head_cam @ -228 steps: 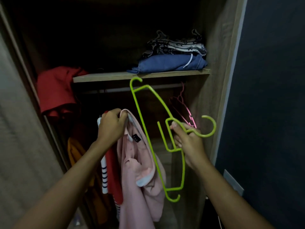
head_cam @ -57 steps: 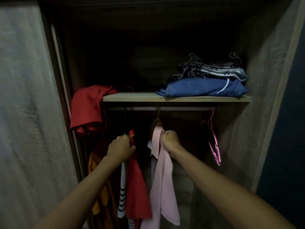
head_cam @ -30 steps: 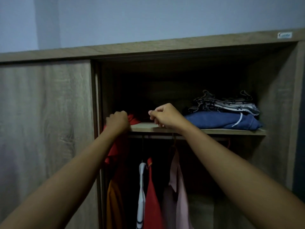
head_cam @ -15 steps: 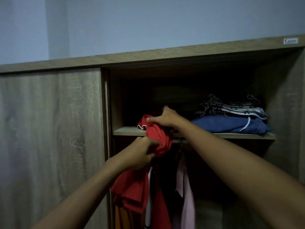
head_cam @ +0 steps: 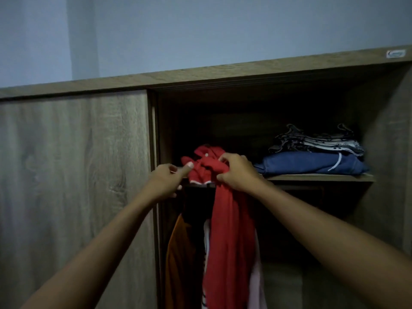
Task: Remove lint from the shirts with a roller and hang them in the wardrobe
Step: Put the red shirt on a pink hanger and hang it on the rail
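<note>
**Wood-grain wardrobe (head_cam: pixel 73 175) open, crumpled red cloth shirt (head_cam: pixel 229 230) at the wooden shelf (head_cam: pixel 312 177)**

My right hand (head_cam: pixel 236 172) has its grip curled round the shirt's bunched top. That top sits on the shelf's front edge, and the rest trails down before the hanging clothes. My left hand (head_cam: pixel 169 179) lays its thumb on the cloth; whether that grip pinches a fold I cannot tell. I judge this the fetching step. Next I should draw the shirt clear without dragging the folded blue garment (head_cam: pixel 312 162) beside it, then roll it.
</note>
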Available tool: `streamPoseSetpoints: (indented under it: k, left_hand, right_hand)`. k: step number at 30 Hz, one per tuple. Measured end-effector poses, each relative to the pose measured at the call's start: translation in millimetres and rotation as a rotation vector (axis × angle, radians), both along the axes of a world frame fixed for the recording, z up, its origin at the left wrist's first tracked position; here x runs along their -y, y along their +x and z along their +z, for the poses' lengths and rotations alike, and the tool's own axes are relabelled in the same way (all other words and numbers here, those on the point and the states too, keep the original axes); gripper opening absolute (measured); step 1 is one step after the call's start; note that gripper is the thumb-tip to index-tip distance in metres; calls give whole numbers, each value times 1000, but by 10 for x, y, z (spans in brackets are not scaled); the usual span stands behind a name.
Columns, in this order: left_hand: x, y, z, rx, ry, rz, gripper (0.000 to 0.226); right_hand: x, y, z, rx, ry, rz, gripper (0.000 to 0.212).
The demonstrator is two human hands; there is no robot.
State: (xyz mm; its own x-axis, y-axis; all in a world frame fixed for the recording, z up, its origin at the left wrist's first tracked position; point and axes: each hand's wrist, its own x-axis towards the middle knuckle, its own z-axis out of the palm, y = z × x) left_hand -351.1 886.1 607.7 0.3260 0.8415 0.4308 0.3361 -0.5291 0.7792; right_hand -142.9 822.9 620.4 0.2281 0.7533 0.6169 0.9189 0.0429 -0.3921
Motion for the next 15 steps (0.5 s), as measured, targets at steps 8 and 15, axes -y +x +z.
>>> streamPoseSetpoints:
  k: [8, 15]
  left_hand:
    - [-61, 266, 94, 163, -326, -222, 86]
    - [-219, 551, -92, 200, -69, -13, 46]
  right_hand:
    - [434, -214, -668, 164, 138, 223, 43]
    - [498, -109, -870, 244, -22, 321, 53]
